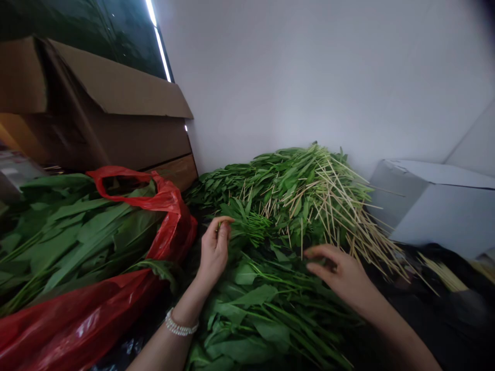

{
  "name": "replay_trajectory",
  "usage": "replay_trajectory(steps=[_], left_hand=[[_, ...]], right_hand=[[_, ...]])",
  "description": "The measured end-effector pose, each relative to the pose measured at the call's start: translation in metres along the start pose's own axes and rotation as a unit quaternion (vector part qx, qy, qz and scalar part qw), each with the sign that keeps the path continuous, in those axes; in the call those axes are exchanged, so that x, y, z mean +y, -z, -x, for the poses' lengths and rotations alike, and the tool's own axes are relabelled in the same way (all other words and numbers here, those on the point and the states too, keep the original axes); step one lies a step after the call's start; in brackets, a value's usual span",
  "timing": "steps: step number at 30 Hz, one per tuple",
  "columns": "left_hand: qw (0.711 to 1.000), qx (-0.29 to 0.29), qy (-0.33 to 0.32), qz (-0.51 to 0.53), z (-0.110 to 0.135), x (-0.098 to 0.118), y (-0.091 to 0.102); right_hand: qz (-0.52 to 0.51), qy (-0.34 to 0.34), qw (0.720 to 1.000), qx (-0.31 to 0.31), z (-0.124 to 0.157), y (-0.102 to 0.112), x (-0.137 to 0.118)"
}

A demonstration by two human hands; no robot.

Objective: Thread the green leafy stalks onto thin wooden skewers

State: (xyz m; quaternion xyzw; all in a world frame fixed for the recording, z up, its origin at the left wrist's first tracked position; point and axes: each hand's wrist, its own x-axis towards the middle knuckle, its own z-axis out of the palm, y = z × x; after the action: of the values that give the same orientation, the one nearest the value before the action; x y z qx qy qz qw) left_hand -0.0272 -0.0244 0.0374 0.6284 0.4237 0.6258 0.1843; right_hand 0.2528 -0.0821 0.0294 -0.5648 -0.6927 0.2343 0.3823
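My left hand (pixel 216 242), a beaded bracelet at its wrist, is closed with thumb and forefinger together. Whatever sits in that pinch is too small to make out. Right beside it lies a small bunch of thin green stems (pixel 257 229). My right hand (pixel 336 265) hovers at the pile's front edge, thumb and forefinger apart and nothing visible between them. Below both hands spreads a heap of loose leafy greens (pixel 255 309) with long stalks. Behind them rises a pile of green leaves on thin wooden skewers (pixel 309 180), the bare stick ends pointing right and forward.
On the left, a red plastic bag (pixel 174 221) holds large green leaves (pixel 85 232). An open cardboard box (pixel 127 134) stands behind it. At right are a white box (pixel 444 206) and a bundle of bare skewers (pixel 444 270) by black plastic. A white wall (pixel 309 72) closes the back.
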Motion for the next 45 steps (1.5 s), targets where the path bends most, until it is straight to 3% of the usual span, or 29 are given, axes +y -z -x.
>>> replay_trajectory(steps=[2,4,6,9,13,17,25,28,38,45], left_hand=[[1.000,0.019,0.006,-0.002,-0.002,0.000,0.004],[0.999,0.023,-0.003,-0.031,-0.001,0.001,0.005],[0.997,0.022,-0.017,-0.067,0.000,0.003,0.005],[0.997,0.023,-0.019,-0.075,0.003,0.006,0.003],[0.997,0.023,-0.031,-0.069,0.004,0.008,0.003],[0.992,0.053,-0.055,-0.101,0.007,0.009,0.004],[0.962,-0.066,-0.226,-0.140,0.023,0.010,-0.008],[0.946,-0.099,-0.259,-0.168,0.026,0.006,-0.011],[0.887,-0.225,-0.279,-0.293,0.029,-0.002,-0.015],[0.894,-0.170,-0.248,-0.333,0.029,-0.004,-0.017]], right_hand=[[0.062,0.039,0.993,-0.098,0.004,-0.004,-0.003],[0.113,0.069,0.981,-0.139,0.007,-0.011,-0.005],[0.135,0.089,0.978,-0.132,0.007,-0.017,-0.006],[0.082,0.091,0.990,-0.064,0.005,-0.020,-0.005],[-0.069,-0.047,0.996,0.017,0.002,-0.014,-0.006],[-0.198,-0.162,0.966,-0.021,0.001,-0.010,-0.011],[-0.214,-0.154,0.963,-0.063,0.003,-0.021,-0.018],[-0.207,-0.138,0.965,-0.083,0.004,-0.026,-0.019],[-0.152,-0.099,0.975,-0.128,0.013,-0.038,-0.026],[-0.202,-0.106,0.960,-0.163,0.011,-0.036,-0.028]])
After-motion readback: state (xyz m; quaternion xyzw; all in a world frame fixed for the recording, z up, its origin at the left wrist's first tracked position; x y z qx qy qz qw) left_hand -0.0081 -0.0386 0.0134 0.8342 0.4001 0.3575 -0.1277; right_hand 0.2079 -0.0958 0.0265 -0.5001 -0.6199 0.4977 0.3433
